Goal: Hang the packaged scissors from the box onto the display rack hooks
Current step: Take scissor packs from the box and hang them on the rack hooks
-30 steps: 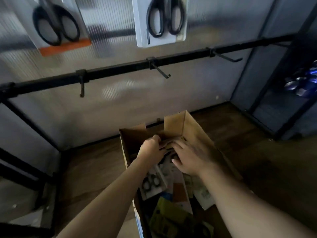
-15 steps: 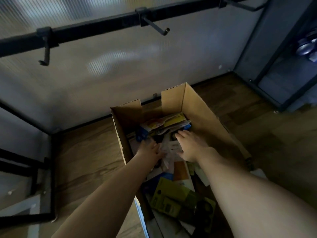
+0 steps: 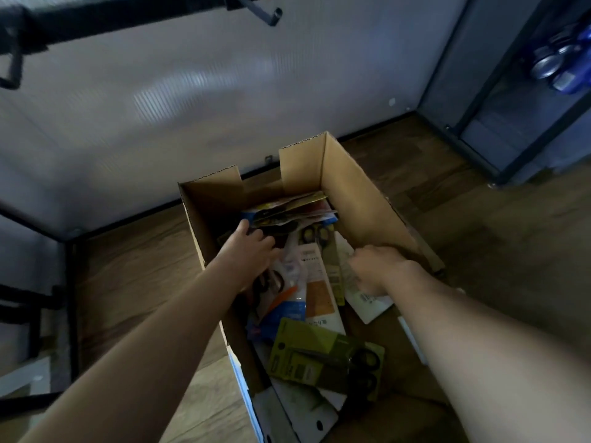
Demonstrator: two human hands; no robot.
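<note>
An open cardboard box (image 3: 358, 199) stands on the wooden floor and holds several packaged scissors. My left hand (image 3: 252, 251) reaches into its far left part, fingers stretched onto the stack of packs (image 3: 287, 212) leaning at the far end. My right hand (image 3: 374, 266) is by the right wall, fingers curled round the top edge of a white scissors pack (image 3: 367, 302). A green pack (image 3: 307, 356) with black-handled scissors lies at the near end. The black rack rail (image 3: 128, 24) runs along the top, with one bare hook (image 3: 268, 16) and another hook (image 3: 12, 68) at the left.
A ribbed translucent wall panel (image 3: 224, 107) backs the rack. A dark metal shelf frame (image 3: 499, 123) with blue cans (image 3: 563, 59) stands at the right. A low black frame (image 3: 35, 302) sits at the left. Wooden floor surrounds the box.
The view has tilted down, so the hung scissors are out of frame. My right hand moved right onto the white pack. My left hand slid toward the far stack.
</note>
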